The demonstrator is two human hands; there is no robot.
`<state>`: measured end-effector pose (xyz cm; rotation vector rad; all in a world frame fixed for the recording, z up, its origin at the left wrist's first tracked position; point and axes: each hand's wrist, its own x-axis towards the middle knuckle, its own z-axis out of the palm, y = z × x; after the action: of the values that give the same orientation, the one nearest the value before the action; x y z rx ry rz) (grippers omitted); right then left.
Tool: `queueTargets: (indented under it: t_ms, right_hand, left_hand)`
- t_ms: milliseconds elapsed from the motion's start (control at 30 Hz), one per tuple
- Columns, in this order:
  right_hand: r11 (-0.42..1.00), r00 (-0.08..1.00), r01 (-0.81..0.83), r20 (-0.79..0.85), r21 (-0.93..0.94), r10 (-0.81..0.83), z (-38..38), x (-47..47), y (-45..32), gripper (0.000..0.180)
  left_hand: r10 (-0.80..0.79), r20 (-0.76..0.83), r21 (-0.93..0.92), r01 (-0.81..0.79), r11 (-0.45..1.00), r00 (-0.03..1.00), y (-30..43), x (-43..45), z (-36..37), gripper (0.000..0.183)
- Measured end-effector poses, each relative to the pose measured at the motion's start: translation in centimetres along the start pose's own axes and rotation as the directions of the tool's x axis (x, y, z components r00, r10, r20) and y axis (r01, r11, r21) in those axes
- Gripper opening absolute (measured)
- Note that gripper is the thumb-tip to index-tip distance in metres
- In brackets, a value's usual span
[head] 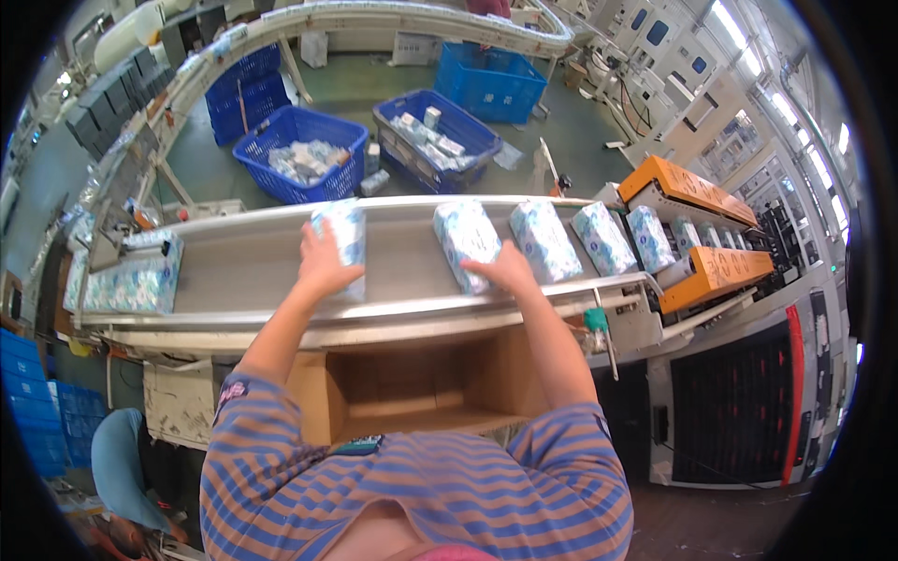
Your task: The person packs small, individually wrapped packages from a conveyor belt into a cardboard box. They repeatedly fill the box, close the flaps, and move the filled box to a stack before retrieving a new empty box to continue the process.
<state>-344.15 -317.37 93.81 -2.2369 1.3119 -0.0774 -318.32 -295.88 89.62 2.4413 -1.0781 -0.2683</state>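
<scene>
A conveyor belt (400,259) runs across in front of me, carrying soft tissue packs in white and blue floral film. My left hand (326,263) lies over one slightly blurred tissue pack (349,238), thumb spread to the right; how firmly it grips is unclear. On the right, my right hand (505,268) touches the right side of another tissue pack (466,238), its thumb on the wrapper. Further tissue packs (545,242) follow at the right, some between orange guards (715,277). More packs (151,280) lie at the belt's left end.
An open cardboard box (316,400) sits below the belt's near rail. Beyond the belt stand blue crates (337,130) holding packs and a taller blue bin (491,84). A curved raised conveyor (302,19) passes behind them. Another person (119,456) is bent over at lower left.
</scene>
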Motion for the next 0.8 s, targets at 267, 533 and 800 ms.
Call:
queueTargets:
  t_ms: [267, 533, 800]
  right_hand:
    - [0.928, 0.94, 0.269, -0.14, -0.259, -0.312, 4.2, -3.0, -10.2, 0.088]
    - [0.99, 0.962, 0.13, -0.25, 0.06, -0.112, 1.7, -0.1, 2.0, 0.088]
    - [0.991, 0.884, 0.11, -0.464, 0.074, -0.063, -5.2, -0.6, 6.6, 0.083]
  left_hand:
    - [-0.009, 0.006, -0.504, 0.01, 0.864, 1.0, 6.1, -1.2, 1.4, 0.105]
    - [0.06, -0.002, -0.459, -0.054, 0.887, 0.998, 10.6, -0.6, 4.1, 0.127]
    - [0.045, -0.039, -0.447, -0.057, 0.893, 0.998, 11.7, -0.9, 5.0, 0.119]
